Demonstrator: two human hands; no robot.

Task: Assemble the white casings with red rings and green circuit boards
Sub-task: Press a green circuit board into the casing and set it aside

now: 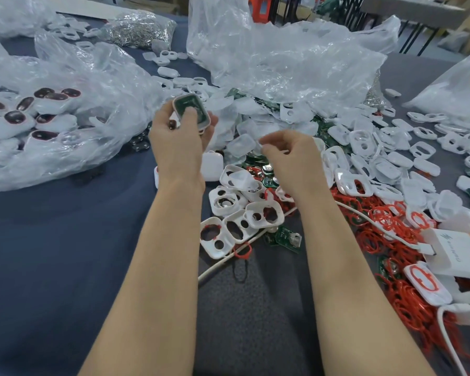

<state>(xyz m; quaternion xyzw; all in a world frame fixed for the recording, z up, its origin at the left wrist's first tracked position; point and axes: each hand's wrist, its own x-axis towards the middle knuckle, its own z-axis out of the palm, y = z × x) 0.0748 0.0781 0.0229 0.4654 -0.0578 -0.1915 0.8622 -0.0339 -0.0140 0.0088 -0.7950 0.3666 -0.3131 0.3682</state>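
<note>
Left grip [179, 139]: holds white casing [207, 118], thumb covering part of its green circuit board [189, 103].
Right grip [290, 156]: fingers [272, 151] curled, tips blurred; hold indiscernible.

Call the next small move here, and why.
Probably the right hand takes the translucent cover by its fingertips and carries it to the casing. The left hand grips that casing with a green board already seated, thumb on it, top uncovered.
</note>
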